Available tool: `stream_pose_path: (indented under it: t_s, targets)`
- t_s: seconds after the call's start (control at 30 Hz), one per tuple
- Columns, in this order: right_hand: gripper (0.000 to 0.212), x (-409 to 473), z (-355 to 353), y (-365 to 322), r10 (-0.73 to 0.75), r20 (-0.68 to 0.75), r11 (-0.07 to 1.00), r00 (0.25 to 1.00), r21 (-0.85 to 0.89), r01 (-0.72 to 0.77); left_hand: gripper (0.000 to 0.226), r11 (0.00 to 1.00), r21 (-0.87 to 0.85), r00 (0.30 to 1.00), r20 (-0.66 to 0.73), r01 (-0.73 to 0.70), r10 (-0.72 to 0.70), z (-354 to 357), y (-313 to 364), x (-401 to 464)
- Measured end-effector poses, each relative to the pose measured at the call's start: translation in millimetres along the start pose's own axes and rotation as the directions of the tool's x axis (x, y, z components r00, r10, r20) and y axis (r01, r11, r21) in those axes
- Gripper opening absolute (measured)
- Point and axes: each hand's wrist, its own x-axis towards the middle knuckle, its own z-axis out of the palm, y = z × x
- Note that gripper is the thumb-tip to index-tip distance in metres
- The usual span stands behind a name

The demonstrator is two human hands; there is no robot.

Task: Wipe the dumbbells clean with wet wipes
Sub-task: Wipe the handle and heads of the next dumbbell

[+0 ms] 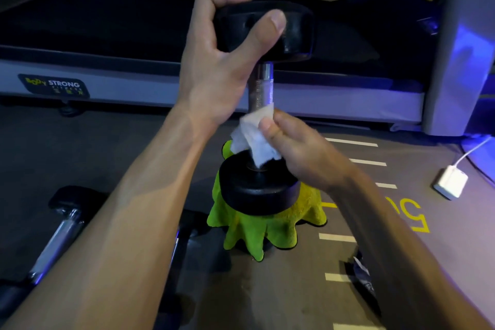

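Observation:
A black dumbbell [258, 187] stands upright in the middle of the view, its lower head resting on a bright green cloth [265, 230]. My left hand [219, 61] grips the dumbbell's upper head from the left, thumb across its front. My right hand [297, 147] pinches a white wet wipe [251, 139] wrapped round the lower part of the knurled metal handle [261, 88], just above the lower head.
Two more dumbbells [59, 236] lie on the dark floor at lower left, partly under my left forearm. A treadmill [107, 43] runs across the back. A white charger block [451, 182] with cable lies at right. A dark wipes packet [361, 273] sits near my right forearm.

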Motion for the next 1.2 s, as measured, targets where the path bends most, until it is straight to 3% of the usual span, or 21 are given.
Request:
stream_pose_path:
  t_s: [0.07, 0.17, 0.27, 0.33, 0.47, 0.63, 0.73, 0.8, 0.87, 0.9, 0.97, 1.07, 1.2]
  targets:
    - [0.020, -2.3, 9.0, 7.7, -0.113, -0.041, 0.992, 0.993, -0.064, 0.110, 0.040, 1.000, -0.010, 1.000, -0.006, -0.007, 0.007, -3.7, -2.0, -0.7]
    - [0.037, 0.2, 12.2, 8.2, -0.234, -0.060, 0.969, 0.970, 0.067, 0.238, 0.043, 1.000, -0.010, 1.000, -0.002, -0.010, 0.010, -5.8, -2.9, -0.9]
    - [0.026, 0.8, 7.4, 3.9, -0.153, 0.006, 0.983, 0.988, 0.105, 0.151, 0.044, 1.000, -0.015, 1.000, 0.011, -0.014, 0.014, -7.7, -2.2, -1.9]
    - [0.019, -3.3, 3.3, 7.7, -0.088, 0.025, 0.995, 0.996, -0.037, 0.089, 0.045, 1.000, -0.022, 0.999, 0.027, -0.017, 0.017, -8.4, -1.3, -2.8]
    - [0.033, -9.6, -3.5, 12.7, -0.052, 0.041, 0.955, 0.998, -0.290, 0.062, 0.044, 0.999, -0.030, 1.000, 0.027, -0.014, 0.015, -8.4, -0.9, -3.4]
    - [0.028, -7.2, -19.2, 1.4, 0.191, 0.242, 0.948, 0.951, -0.296, -0.115, 0.042, 1.000, -0.006, 1.000, 0.022, -0.007, 0.007, -9.8, -0.6, -3.6]
    - [0.023, -10.8, -17.8, -9.6, 0.218, 0.176, 0.951, 0.960, -0.258, -0.169, 0.042, 0.999, 0.036, 1.000, 0.001, -0.018, 0.018, -5.4, 2.5, -3.8]
    - [0.033, -17.5, -8.9, -14.3, 0.201, 0.027, 0.866, 0.979, -0.473, -0.165, 0.041, 0.998, 0.061, 0.999, -0.044, -0.026, 0.028, -1.4, 4.2, -3.9]
    - [0.044, -29.3, 6.8, -20.3, 0.197, -0.151, 0.639, 0.969, -0.730, -0.244, 0.042, 0.998, 0.063, 0.997, -0.076, -0.030, 0.034, 1.8, 5.2, -4.4]
    - [0.045, -36.6, 15.3, -25.6, 0.181, -0.210, 0.529, 0.961, -0.803, -0.275, 0.042, 0.997, 0.064, 0.996, -0.077, -0.031, 0.036, 3.3, 5.3, -4.7]
    - [0.041, -43.4, 24.5, -33.0, 0.146, -0.244, 0.475, 0.959, -0.833, -0.284, 0.043, 0.997, 0.075, 0.997, -0.064, -0.033, 0.038, 5.3, 6.3, -5.2]
    - [0.042, -32.8, 14.8, -31.5, 0.181, -0.276, 0.718, 0.944, -0.619, -0.318, 0.044, 0.995, 0.093, 0.998, -0.048, -0.041, 0.046, 7.9, 8.8, -6.5]
    - [0.049, -8.9, 5.8, -12.5, 0.269, -0.083, 0.939, 0.960, -0.199, -0.281, 0.044, 0.994, 0.103, 0.998, -0.040, -0.034, 0.038, 7.9, 10.4, -7.2]
